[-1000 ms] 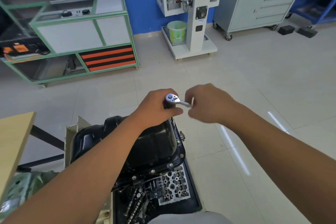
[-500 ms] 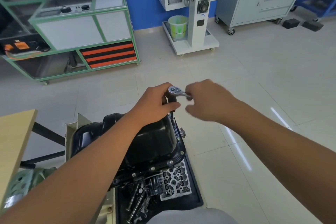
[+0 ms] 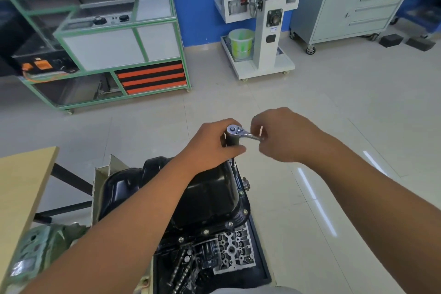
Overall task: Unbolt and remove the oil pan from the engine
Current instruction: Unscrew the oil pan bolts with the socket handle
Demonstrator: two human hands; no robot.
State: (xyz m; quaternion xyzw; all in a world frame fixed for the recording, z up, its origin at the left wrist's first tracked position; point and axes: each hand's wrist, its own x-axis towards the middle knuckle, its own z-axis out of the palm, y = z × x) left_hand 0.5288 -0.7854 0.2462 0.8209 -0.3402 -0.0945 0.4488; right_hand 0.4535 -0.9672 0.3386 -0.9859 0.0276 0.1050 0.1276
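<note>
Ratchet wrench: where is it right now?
Head view, centre frame: the ratchet wrench sits between both hands, left hand gripping below its head, right hand holding the handle, above the far right edge of the black oil pan.

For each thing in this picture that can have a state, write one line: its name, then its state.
Oil pan: still seated on the engine, flange bolts in.
Ratchet: upright on its extension at the pan's rim.
Left hand: grips below the ratchet head.
Right hand: pinches the handle.

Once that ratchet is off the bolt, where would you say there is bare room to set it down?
The wooden tabletop left of the oil pan shows bare, as does the tiled floor to its right. The tray below the pan is crowded with engine parts.
</note>
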